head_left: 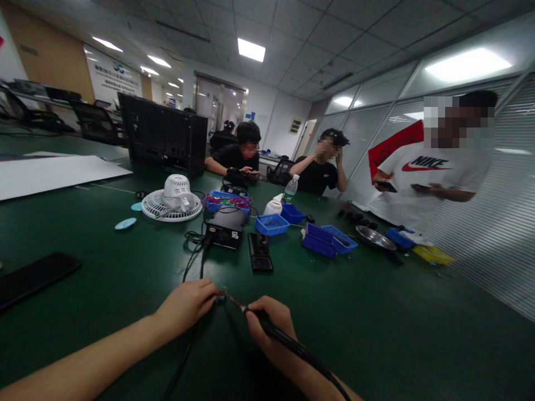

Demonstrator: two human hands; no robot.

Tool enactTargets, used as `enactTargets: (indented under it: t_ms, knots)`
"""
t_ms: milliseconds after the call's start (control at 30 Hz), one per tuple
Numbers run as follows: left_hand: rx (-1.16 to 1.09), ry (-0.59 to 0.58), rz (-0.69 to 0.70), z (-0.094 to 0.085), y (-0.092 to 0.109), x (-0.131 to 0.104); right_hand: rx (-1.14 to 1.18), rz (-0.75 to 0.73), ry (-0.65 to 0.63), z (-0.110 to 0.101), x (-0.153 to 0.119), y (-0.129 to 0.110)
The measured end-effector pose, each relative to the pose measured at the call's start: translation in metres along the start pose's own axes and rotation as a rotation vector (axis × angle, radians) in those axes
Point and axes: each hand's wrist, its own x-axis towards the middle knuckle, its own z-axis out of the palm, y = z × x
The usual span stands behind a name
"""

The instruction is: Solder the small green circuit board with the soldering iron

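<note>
A small green circuit board [223, 292] with reddish wires is on the green table near the front middle. My left hand [190, 303] is closed in a pinch at its left side, on the wires. In my right hand [271, 328] is a black soldering iron [278, 332], held like a pen. The iron's tip touches or nearly touches the board from the right; the exact contact is too small to tell. Behind the board stands a black soldering station [225, 228] with cables, and beside it lies a black phone-like device [259, 253].
Cables run from the station past my left hand. A white fan [178, 200], blue trays [271, 224], a bottle [290, 189] and a metal bowl [375, 238] stand farther back. A dark flat object [39, 275] lies at left. Several people are beyond the table.
</note>
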Motion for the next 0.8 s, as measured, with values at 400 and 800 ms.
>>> enactTargets:
  t_ms: [400, 800]
  knots:
    - [0.029, -0.018, -0.008, -0.0021, 0.0017, 0.0002, 0.007, -0.004, -0.002, -0.0003, 0.0003, 0.0003]
    - [0.024, -0.005, 0.003, -0.0008, 0.0002, -0.0005, 0.005, 0.004, -0.026, 0.0003, 0.0, 0.0023]
